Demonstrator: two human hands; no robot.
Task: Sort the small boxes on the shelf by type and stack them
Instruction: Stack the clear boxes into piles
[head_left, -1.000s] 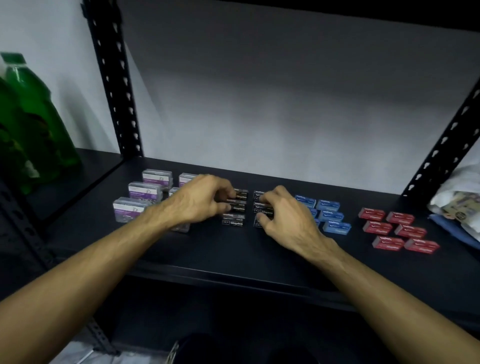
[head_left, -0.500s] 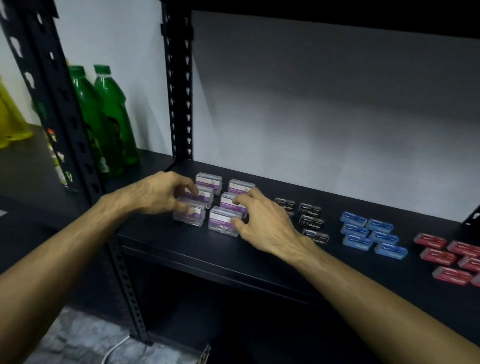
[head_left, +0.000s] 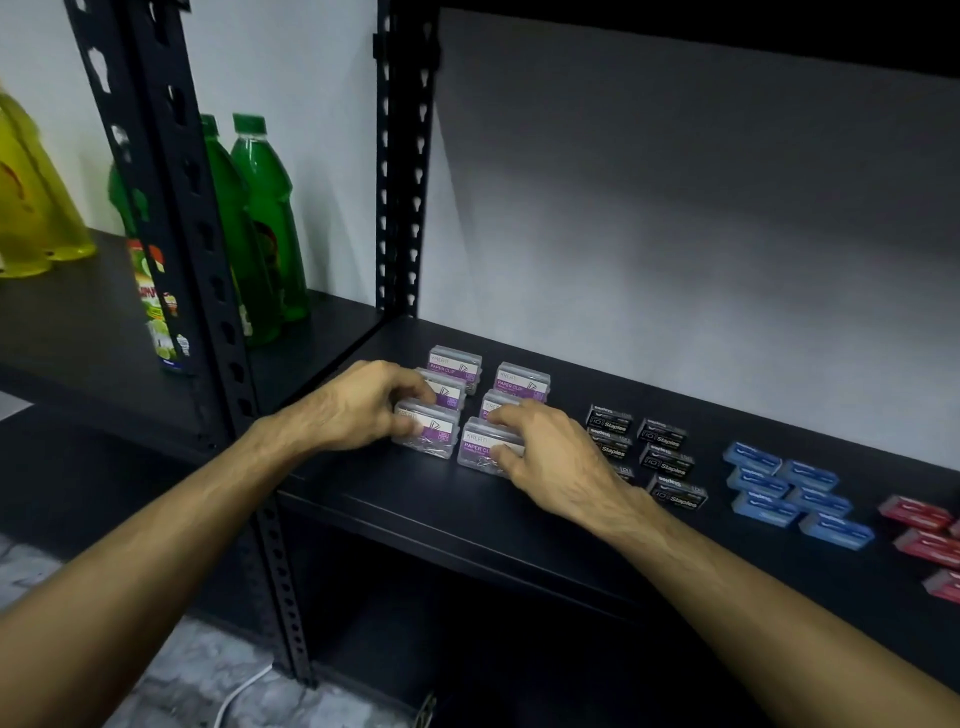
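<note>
Several clear paper clip boxes with purple labels stand in two rows at the left of the black shelf. My left hand grips the front left paper clip box. My right hand holds the front right paper clip box, thumb on its front and fingers over its top. To the right lie several black staples boxes, then several blue boxes, then red boxes at the frame's edge.
A black perforated shelf post stands behind the paper clip boxes, another post nearer left. Green bottles and yellow bottles stand on the neighbouring shelf to the left. A white wall backs the shelf.
Both hands have left the black staples boxes and moved left onto the paper clip boxes. The view has swung left with them, and the hands now hold the two front boxes.
</note>
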